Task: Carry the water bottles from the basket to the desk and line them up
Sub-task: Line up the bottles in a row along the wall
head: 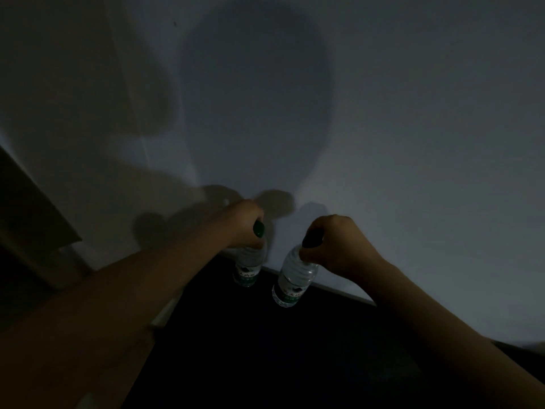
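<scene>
Looks like the carrying step: left hand (244, 224) is gripping the left bottle (247, 270), right hand (333, 243) is gripping the right bottle (295, 281), fingers curled round the necks, near the wall (413, 143) (too dark to spot desk or basket). Next is probably standing them side by side.

Ahead we meet a pale grey wall (413, 143), leftward a brown wooden panel (29, 208); a slim gap seemingly parts the left clear plastic bottle (247, 268) from the right clear plastic bottle (292, 283).
</scene>
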`<state>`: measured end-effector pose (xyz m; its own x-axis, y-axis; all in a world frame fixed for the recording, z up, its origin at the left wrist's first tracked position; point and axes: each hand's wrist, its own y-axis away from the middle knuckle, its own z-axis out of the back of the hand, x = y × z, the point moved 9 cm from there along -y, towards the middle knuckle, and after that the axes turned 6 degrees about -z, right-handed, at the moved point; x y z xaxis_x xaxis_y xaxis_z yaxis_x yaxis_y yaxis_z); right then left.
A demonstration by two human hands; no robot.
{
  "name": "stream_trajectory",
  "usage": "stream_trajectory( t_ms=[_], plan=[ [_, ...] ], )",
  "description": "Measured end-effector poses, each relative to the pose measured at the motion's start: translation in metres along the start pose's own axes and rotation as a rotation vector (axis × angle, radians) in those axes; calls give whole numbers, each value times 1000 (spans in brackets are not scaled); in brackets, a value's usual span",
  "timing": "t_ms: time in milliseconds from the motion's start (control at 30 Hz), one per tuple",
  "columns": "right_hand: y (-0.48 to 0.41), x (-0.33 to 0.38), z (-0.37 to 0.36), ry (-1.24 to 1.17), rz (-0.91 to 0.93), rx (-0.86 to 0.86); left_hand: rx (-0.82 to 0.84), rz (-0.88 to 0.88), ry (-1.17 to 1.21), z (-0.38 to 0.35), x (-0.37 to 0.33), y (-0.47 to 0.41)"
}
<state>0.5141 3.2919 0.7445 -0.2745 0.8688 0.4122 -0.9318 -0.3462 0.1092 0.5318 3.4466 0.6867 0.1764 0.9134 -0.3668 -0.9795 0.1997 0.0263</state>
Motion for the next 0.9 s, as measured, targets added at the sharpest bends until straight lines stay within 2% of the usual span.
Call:
stream_trajectory(
  t_ms=[300, 900],
  plan=[
    [-9, -6, -12, 15, 5, 9, 61, -17, 4, -23, 7, -7],
    [-28, -17, -35, -5, -42, 22, 69, -39, -39, -31, 20, -4]
  ],
)
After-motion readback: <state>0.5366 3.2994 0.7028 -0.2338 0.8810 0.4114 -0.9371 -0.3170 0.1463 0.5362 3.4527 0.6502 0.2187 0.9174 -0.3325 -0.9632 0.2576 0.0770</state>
